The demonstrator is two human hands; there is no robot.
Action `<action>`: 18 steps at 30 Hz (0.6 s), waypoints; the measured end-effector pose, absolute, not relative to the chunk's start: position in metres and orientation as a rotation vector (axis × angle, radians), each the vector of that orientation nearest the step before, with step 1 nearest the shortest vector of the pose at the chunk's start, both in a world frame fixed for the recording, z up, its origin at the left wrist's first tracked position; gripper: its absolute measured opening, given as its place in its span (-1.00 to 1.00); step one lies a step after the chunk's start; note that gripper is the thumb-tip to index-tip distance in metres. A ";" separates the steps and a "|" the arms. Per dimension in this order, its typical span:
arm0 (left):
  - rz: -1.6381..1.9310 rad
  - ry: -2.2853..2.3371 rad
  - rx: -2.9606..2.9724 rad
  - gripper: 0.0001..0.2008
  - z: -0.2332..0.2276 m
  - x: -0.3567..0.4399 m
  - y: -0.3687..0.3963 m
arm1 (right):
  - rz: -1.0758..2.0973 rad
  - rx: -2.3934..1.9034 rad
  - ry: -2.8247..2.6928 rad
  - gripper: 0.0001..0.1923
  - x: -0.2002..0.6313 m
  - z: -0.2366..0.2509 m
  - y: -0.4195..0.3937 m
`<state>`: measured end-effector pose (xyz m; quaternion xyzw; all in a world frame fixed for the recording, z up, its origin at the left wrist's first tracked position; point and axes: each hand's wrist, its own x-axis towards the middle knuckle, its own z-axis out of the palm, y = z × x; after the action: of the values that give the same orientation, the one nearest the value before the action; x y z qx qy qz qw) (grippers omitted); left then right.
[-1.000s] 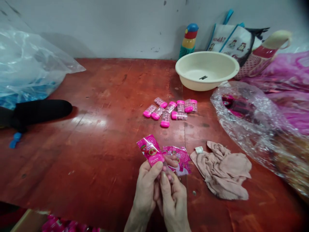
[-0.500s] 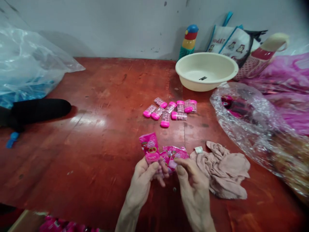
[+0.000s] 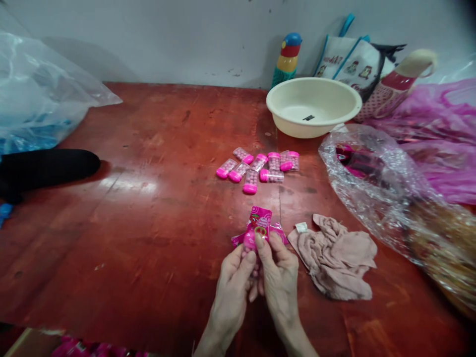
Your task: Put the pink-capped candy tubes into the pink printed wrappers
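Observation:
My left hand [image 3: 231, 282] is closed around a small clear candy container [image 3: 248, 241] with a pink cap and pink candy balls inside. Behind the cap, a printed pink wrapper [image 3: 260, 216] stands up. My right hand [image 3: 280, 272] meets the left from the other side, its thumb at the cap and its fingers closed at the wrapper's edge; its fingertips are partly hidden. More pink wrappers [image 3: 278, 230] lie on the table just beyond the hands. Farther back lies a group of several similar candy containers [image 3: 251, 182].
A cream basin [image 3: 312, 130] stands at the back right, near a bottle [image 3: 286, 62] and a white bag [image 3: 347, 62]. A crumpled cloth [image 3: 340, 253] lies right of my hands, with clear plastic [image 3: 357, 203] beyond. Leftward are a black sleeve-like shape [image 3: 55, 167] and a plastic bag [image 3: 48, 74].
My right hand has left the wrappers on the table and come to the container in my left hand. The left hand has moved right with the container and wrapper; the view has shifted slightly.

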<state>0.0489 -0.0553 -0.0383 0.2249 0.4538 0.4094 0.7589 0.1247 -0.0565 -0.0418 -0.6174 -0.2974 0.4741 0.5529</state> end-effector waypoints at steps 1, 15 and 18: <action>0.901 1.023 0.503 -0.77 -0.040 0.050 -0.057 | 1.097 -1.486 -0.692 -0.75 0.122 -0.045 -0.058; 0.664 0.896 0.810 -0.81 -0.044 0.043 -0.049 | 1.411 -1.347 -0.373 -0.68 0.147 -0.036 -0.050; 0.737 0.926 0.776 -0.66 -0.042 0.043 -0.052 | 1.244 -1.451 -0.427 -0.72 0.146 -0.036 -0.049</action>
<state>0.0432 -0.0515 -0.0417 0.3566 0.4255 0.3386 0.7597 0.1456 -0.0492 -0.0364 -0.6152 -0.1812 0.5271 0.5577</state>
